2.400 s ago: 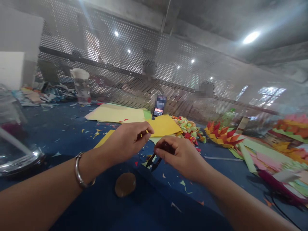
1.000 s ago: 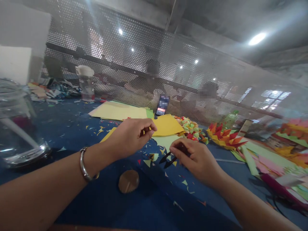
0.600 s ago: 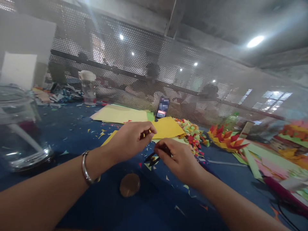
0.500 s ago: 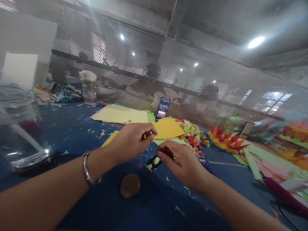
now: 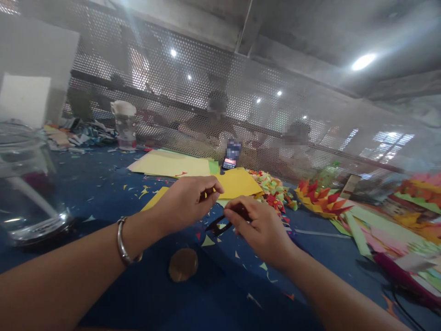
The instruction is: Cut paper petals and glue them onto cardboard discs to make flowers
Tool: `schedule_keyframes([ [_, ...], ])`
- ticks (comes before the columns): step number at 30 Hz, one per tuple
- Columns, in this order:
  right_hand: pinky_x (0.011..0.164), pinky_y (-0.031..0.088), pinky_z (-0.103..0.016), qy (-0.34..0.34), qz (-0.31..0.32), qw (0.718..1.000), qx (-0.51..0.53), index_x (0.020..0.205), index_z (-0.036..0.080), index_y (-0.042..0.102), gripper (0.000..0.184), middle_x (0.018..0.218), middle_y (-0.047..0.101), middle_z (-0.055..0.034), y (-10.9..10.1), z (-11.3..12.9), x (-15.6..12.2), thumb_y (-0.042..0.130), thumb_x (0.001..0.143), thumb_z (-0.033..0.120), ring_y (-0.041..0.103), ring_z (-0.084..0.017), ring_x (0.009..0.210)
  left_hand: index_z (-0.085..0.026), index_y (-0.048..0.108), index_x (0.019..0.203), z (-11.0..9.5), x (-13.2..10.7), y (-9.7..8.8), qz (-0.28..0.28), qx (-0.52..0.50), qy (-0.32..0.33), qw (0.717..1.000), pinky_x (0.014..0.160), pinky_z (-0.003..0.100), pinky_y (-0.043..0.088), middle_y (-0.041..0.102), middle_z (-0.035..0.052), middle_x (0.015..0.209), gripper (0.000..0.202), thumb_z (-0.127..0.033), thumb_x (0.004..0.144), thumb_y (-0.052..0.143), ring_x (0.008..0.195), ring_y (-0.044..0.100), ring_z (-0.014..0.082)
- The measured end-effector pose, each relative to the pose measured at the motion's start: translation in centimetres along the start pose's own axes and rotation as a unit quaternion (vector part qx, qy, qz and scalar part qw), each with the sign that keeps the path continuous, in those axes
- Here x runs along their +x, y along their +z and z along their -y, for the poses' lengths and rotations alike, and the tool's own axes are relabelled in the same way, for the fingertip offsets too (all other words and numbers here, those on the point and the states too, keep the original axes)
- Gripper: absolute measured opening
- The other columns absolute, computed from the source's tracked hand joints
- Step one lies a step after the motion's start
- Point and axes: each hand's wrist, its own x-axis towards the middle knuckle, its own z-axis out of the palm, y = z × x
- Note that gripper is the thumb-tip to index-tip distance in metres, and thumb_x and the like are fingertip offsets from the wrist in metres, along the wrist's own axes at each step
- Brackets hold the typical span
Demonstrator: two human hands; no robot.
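Observation:
My left hand (image 5: 189,200) is held above the blue table with its fingers curled and thumb pressed in; whatever it may hold is too small to see. Close beside it, my right hand (image 5: 257,225) pinches a dark tool with two slender arms (image 5: 217,226), which points down to the left; its exact kind does not show. Under this tool lies a pale green paper scrap (image 5: 208,241). A brown round disc (image 5: 183,265) rests on the table below my hands. Yellow paper (image 5: 239,184) spreads just behind my fingertips, with a heap of coloured paper bits (image 5: 274,188) to its right.
At the left stands a clear jar (image 5: 27,184), with a white-lidded cup (image 5: 124,124) farther back. Pale yellow sheets (image 5: 168,163) and a lit phone (image 5: 232,154) are by the perforated screen (image 5: 155,92). Red-orange paper petals (image 5: 322,200) and a magenta corded tool (image 5: 403,276) occupy the right.
The dark tool has turned slightly in my right hand, its arms showing more clearly. A pale green scrap now lies apart beneath it. My left hand has barely moved.

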Motion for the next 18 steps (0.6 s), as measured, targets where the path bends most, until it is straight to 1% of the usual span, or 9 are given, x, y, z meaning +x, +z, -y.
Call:
schedule_keyframes([
  [3, 0.062, 0.042, -0.025, -0.033, 0.012, 0.999, -0.036, 0.086, 0.019, 0.061, 0.008, 0.073, 0.063, 0.0002, 0.9, 0.4, 0.8, 0.054, 0.091, 0.019, 0.058, -0.014, 0.066, -0.018, 0.066, 0.091, 0.0, 0.1, -0.1, -0.005, 0.003, 0.000, 1.000, 0.058, 0.023, 0.036, 0.063, -0.0020, 0.068, 0.015, -0.022, 0.087, 0.052, 0.061, 0.055, 0.0109],
  [7, 0.065, 0.043, -0.026, -0.044, 0.024, 0.998, -0.043, 0.086, 0.019, 0.061, 0.009, 0.077, 0.064, -0.0015, 0.7, 0.5, 0.8, 0.053, 0.091, 0.018, 0.058, -0.015, 0.070, -0.018, 0.066, 0.090, -0.1, 0.0, -0.3, -0.013, -0.001, 0.001, 1.000, 0.057, 0.022, 0.036, 0.061, -0.0029, 0.067, 0.014, -0.021, 0.087, 0.053, 0.060, 0.054, 0.0104],
  [11, 0.065, 0.044, -0.027, -0.041, 0.031, 0.997, -0.066, 0.086, 0.019, 0.060, 0.011, 0.077, 0.064, -0.0021, -0.4, 0.3, -0.1, 0.050, 0.093, 0.020, 0.058, -0.016, 0.070, -0.018, 0.066, 0.090, -0.1, -0.1, -0.3, -0.010, -0.002, 0.007, 1.000, 0.056, 0.022, 0.035, 0.060, -0.0029, 0.065, 0.014, -0.022, 0.087, 0.052, 0.058, 0.053, 0.0103],
  [15, 0.061, 0.044, -0.028, -0.005, 0.035, 0.994, -0.099, 0.084, 0.020, 0.059, 0.016, 0.072, 0.063, -0.0017, -2.0, -0.5, -1.0, 0.050, 0.094, 0.027, 0.058, -0.016, 0.065, -0.019, 0.066, 0.093, 0.0, -0.2, -0.2, -0.005, -0.001, 0.008, 1.000, 0.056, 0.023, 0.036, 0.061, -0.0027, 0.064, 0.016, -0.022, 0.087, 0.052, 0.057, 0.054, 0.0105],
  [18, 0.059, 0.045, -0.028, 0.025, 0.039, 0.994, -0.098, 0.083, 0.020, 0.060, 0.019, 0.071, 0.064, -0.0018, -3.2, -1.4, -1.4, 0.049, 0.094, 0.030, 0.059, -0.016, 0.064, -0.019, 0.067, 0.093, 0.0, -0.2, 0.0, 0.000, -0.003, 0.005, 1.000, 0.056, 0.023, 0.036, 0.063, -0.0018, 0.066, 0.016, -0.023, 0.088, 0.052, 0.059, 0.055, 0.0108],
])
